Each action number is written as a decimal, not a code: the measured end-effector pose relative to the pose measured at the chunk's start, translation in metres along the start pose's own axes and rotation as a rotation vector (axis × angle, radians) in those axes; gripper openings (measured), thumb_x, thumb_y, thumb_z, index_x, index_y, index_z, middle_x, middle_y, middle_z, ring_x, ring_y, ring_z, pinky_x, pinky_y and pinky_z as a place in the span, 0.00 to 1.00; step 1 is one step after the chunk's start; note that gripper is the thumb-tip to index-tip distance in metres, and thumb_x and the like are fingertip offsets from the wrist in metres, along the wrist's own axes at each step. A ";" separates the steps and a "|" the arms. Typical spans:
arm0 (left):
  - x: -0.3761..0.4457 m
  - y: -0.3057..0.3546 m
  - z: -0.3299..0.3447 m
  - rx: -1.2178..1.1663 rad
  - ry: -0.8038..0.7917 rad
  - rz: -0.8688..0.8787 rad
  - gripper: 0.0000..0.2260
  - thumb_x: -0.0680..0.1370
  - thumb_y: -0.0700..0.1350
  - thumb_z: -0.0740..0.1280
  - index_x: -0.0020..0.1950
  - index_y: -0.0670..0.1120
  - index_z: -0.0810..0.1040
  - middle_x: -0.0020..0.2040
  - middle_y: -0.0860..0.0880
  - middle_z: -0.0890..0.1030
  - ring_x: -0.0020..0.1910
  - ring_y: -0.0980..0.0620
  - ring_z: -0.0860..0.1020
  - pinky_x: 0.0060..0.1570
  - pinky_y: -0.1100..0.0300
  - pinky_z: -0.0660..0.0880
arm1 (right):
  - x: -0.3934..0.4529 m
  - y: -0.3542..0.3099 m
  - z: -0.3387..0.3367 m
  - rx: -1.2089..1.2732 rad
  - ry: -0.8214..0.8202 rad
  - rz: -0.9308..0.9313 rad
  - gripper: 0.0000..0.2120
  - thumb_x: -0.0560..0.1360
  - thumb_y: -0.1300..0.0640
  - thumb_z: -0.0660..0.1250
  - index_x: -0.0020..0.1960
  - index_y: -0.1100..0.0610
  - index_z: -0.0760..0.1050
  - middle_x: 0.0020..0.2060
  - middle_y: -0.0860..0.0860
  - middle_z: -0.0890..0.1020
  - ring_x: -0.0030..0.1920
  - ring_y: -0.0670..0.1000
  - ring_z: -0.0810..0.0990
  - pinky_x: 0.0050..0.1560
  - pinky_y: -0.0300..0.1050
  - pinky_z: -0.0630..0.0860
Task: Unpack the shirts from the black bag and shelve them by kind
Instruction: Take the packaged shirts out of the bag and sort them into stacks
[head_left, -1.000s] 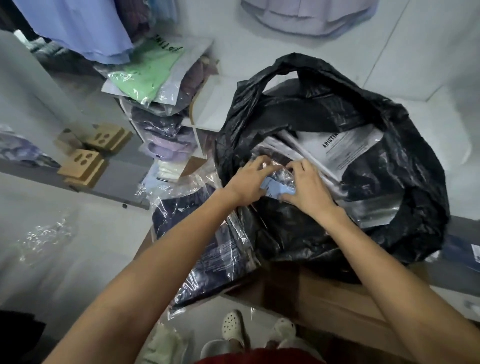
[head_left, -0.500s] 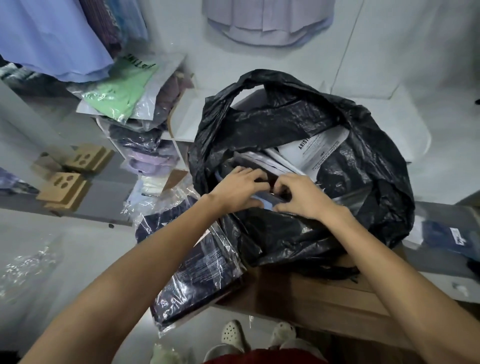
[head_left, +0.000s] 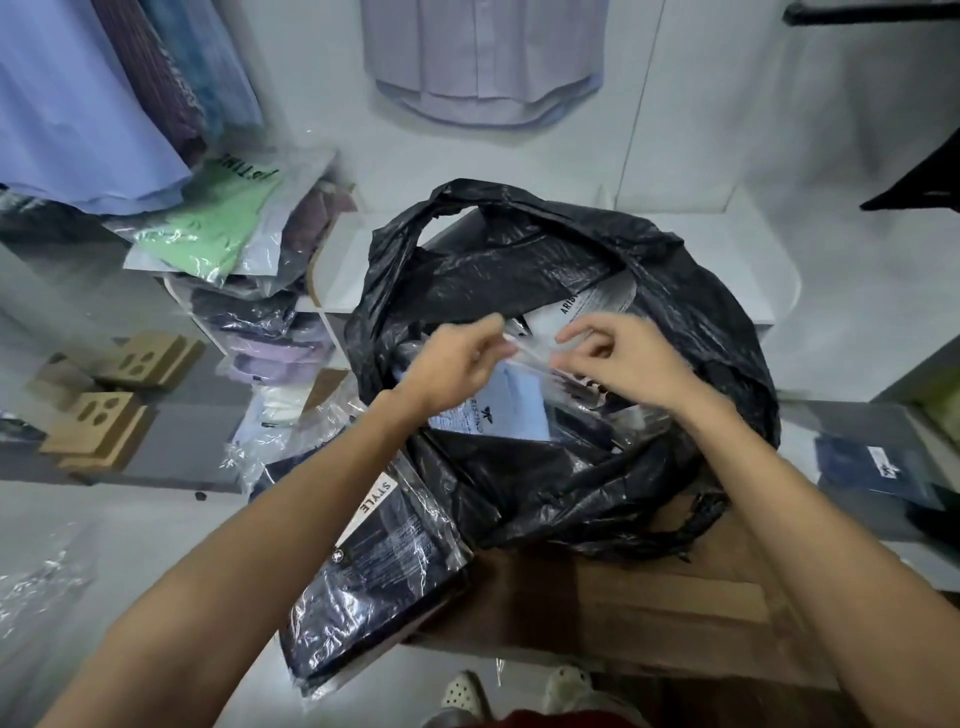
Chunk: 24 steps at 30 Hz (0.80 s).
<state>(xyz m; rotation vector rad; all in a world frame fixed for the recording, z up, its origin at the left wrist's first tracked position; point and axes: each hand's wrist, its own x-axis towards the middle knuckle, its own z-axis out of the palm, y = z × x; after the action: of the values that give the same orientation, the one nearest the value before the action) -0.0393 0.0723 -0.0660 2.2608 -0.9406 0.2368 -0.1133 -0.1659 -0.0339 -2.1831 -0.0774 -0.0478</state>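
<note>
- Near left, I see a dark packed shirt (head_left: 374, 577) lying beside the black bag (head_left: 561, 364), already out.
- My left hand (head_left: 457, 358) and right hand (head_left: 623, 364) both pinch the top of a light blue packed shirt (head_left: 498, 400), half out of the bag.
- More packs sit inside (lots left).
- Far left, the shelves (head_left: 322, 280) hold some packed shirts.

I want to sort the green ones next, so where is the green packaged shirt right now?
In the head view it lies upper left: the green packaged shirt tops the stack of bagged shirts, left of the black bag, below the hanging blue shirt.
</note>
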 end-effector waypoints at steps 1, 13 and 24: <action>0.004 0.003 -0.008 -0.083 0.066 -0.078 0.13 0.82 0.46 0.69 0.42 0.43 0.69 0.34 0.45 0.78 0.32 0.51 0.73 0.33 0.54 0.69 | -0.001 -0.003 -0.010 0.082 -0.009 0.019 0.10 0.71 0.50 0.80 0.50 0.48 0.83 0.35 0.48 0.87 0.40 0.45 0.85 0.50 0.40 0.78; 0.051 0.070 -0.076 -0.655 0.458 -0.328 0.12 0.83 0.44 0.68 0.42 0.45 0.68 0.34 0.54 0.85 0.35 0.56 0.81 0.33 0.62 0.77 | 0.000 -0.030 -0.037 0.238 0.055 0.017 0.16 0.68 0.60 0.82 0.54 0.53 0.85 0.46 0.47 0.89 0.47 0.46 0.86 0.50 0.42 0.82; 0.095 0.082 -0.180 -0.394 0.075 -0.042 0.13 0.88 0.42 0.52 0.66 0.52 0.74 0.49 0.47 0.87 0.38 0.48 0.85 0.44 0.59 0.78 | 0.040 -0.108 -0.111 0.592 0.267 -0.194 0.19 0.61 0.59 0.82 0.48 0.57 0.76 0.36 0.48 0.86 0.36 0.47 0.85 0.40 0.39 0.82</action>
<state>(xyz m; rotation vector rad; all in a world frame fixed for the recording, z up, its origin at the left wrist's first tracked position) -0.0120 0.0923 0.1511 1.8940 -0.8189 0.1049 -0.0818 -0.1932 0.1209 -1.5569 -0.1331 -0.3775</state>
